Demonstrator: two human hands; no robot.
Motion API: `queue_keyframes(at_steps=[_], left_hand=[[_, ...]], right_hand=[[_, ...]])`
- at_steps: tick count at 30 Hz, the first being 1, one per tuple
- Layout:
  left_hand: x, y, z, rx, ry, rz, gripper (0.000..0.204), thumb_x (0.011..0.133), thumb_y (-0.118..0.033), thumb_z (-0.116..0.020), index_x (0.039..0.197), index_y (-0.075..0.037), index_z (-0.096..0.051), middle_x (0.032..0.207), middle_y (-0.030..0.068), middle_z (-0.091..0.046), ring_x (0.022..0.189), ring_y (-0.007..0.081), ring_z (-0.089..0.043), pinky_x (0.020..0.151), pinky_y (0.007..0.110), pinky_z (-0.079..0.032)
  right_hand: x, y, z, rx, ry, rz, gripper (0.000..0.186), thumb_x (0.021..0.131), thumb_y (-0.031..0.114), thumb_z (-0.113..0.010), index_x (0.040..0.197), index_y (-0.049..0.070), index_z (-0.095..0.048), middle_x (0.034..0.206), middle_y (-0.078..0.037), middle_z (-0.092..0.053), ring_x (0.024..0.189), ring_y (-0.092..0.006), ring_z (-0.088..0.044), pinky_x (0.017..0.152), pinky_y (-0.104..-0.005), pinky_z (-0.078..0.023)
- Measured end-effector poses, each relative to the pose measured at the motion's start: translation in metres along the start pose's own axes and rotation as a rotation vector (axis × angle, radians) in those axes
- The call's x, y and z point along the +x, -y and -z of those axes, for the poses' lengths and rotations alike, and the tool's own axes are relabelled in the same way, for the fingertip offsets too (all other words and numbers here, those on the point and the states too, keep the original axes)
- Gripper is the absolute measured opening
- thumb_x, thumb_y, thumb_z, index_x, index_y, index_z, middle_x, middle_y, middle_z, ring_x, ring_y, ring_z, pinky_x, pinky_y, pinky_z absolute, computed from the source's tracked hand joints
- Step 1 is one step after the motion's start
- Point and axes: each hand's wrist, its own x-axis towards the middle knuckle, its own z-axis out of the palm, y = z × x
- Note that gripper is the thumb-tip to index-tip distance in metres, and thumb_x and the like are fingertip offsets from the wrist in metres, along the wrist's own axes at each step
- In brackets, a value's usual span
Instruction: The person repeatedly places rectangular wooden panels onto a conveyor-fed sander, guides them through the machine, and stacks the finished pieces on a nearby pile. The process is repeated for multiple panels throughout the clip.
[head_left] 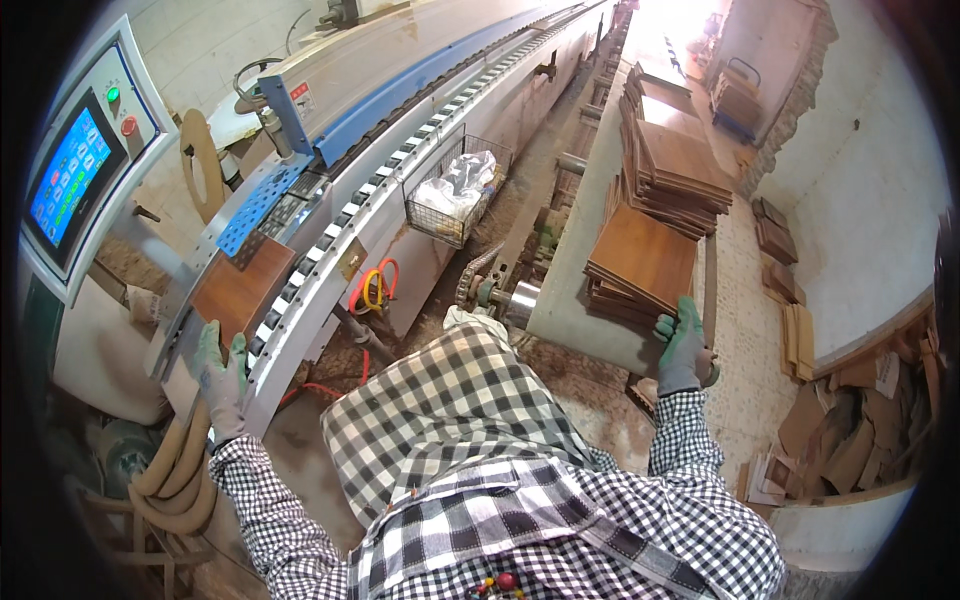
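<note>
My left hand, in a grey glove with green fingertips, touches the near end of a brown wooden panel on the machine's feed track, fingers stretched and apart. The panel's far end is under a blue perforated plate. My right hand, gloved alike, grips the near right corner of the top board in a stack of brown panels on the right-hand conveyor bed.
A control screen stands left, a wire basket and coiled hoses beside the machine. Further stacks line the conveyor. Offcuts lean at right. A chain and roller sit between the lines.
</note>
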Motion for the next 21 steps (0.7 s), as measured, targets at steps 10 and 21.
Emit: queue_keyframes(at_steps=[10, 21], left_hand=[[0.001, 0.001, -0.001, -0.005, 0.01, -0.01, 0.061, 0.099, -0.043, -0.065, 0.143, -0.001, -0.055, 0.15, 0.0205, -0.052, 0.14, 0.0347, -0.047, 0.118, 0.042, -0.035], [0.001, 0.004, -0.005, 0.031, -0.008, -0.016, 0.061, 0.099, -0.042, -0.066, 0.143, -0.001, -0.055, 0.149, 0.0213, -0.052, 0.14, 0.0354, -0.047, 0.118, 0.044, -0.035]], right_hand=[[-0.014, 0.005, 0.003, -0.013, -0.114, 0.056, 0.028, 0.102, 0.027, -0.065, 0.124, 0.011, -0.067, 0.068, 0.0, -0.059, 0.051, -0.0104, -0.053, 0.046, -0.0247, -0.047], [0.012, 0.012, 0.062, 0.004, 0.084, 0.14, 0.036, 0.103, 0.028, -0.065, 0.128, 0.003, -0.065, 0.078, 0.003, -0.058, 0.06, -0.0065, -0.053, 0.051, -0.0216, -0.048]])
